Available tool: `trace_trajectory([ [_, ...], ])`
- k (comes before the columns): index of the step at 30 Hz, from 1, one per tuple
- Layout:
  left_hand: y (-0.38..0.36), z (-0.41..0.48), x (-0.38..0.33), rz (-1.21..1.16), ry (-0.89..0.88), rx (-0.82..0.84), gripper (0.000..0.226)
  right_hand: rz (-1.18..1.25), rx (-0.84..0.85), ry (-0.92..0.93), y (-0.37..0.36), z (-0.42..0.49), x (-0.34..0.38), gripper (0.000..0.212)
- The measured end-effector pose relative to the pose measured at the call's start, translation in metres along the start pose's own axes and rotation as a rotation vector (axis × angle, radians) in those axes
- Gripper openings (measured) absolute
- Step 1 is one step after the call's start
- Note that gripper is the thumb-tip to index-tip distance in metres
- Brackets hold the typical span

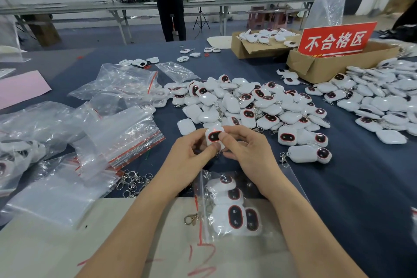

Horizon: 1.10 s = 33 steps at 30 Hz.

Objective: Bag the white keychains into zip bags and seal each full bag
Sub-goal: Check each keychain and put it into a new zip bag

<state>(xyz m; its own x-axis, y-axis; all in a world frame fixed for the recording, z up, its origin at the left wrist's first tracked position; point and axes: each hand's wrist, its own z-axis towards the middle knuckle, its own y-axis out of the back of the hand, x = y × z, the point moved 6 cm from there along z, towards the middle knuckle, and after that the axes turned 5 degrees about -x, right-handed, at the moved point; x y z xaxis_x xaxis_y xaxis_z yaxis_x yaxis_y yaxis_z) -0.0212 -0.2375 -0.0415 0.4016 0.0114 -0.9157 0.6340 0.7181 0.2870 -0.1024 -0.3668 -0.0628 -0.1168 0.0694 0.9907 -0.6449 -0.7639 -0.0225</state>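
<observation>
Holding one keychain (214,136) between both hands at the centre of the frame, you have its dark, red-rimmed face turned toward you. Your left hand (191,153) curls round its left side, fingers bent and gripping. Your right hand (246,153) pinches its right edge, thumb tip on the face. The keychain is lifted off the table (349,187).

Just below your hands, lower centre, a bag (225,207) lies flat between your forearms with several keychains inside it, faces up. Its red zip strip runs down its left side, and a metal clasp (191,219) pokes out past that strip. The bag rests partly on a beige board (56,244) along the bottom edge, which has red marks scrawled on it.

Above your hands, mid-frame, sits a pile (248,101) of loose white keychains, and a second pile (383,97) spreads along the right edge. At left, empty bags (126,133) lie heaped and stacked, with loose clasps (133,181) just beside their lower edge. More bags at the far left seem to hold keychains.

Upper right, a box (338,61) carries a red sign (336,39); a second box (255,47) to its left holds more keychains. A pink sheet (20,88) lies at the left edge. A person in black (170,0) stands at a bench, top centre.
</observation>
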Motion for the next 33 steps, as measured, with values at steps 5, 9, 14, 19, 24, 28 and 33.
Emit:
trace_trajectory([
  [5, 0.0, 0.0, 0.001, 0.015, 0.013, -0.019, 0.018, 0.015, -0.001, 0.03, -0.001, -0.002, 0.002, 0.011],
  [9, 0.001, 0.001, 0.002, 0.021, 0.022, -0.02, 0.018, -0.003, 0.0, 0.035, -0.001, -0.002, 0.003, 0.014],
  [14, 0.001, 0.0, 0.002, 0.014, 0.027, -0.022, 0.018, -0.018, 0.022, 0.039, -0.001, -0.003, 0.004, 0.016],
  [19, 0.001, 0.001, 0.003, -0.001, 0.035, -0.035, 0.017, -0.003, 0.036, 0.064, -0.004, -0.004, 0.008, 0.025],
  [24, 0.004, 0.001, 0.005, -0.121, 0.087, -0.076, 0.021, -0.074, 0.108, 0.112, -0.009, -0.005, 0.013, 0.035],
  [28, 0.006, 0.0, 0.005, -0.234, 0.103, -0.076, 0.02, -0.138, 0.113, 0.145, -0.009, -0.007, 0.013, 0.027],
  [33, 0.005, 0.0, 0.005, -0.21, 0.102, -0.07, 0.025, -0.118, 0.114, 0.138, -0.01, -0.007, 0.011, 0.024],
])
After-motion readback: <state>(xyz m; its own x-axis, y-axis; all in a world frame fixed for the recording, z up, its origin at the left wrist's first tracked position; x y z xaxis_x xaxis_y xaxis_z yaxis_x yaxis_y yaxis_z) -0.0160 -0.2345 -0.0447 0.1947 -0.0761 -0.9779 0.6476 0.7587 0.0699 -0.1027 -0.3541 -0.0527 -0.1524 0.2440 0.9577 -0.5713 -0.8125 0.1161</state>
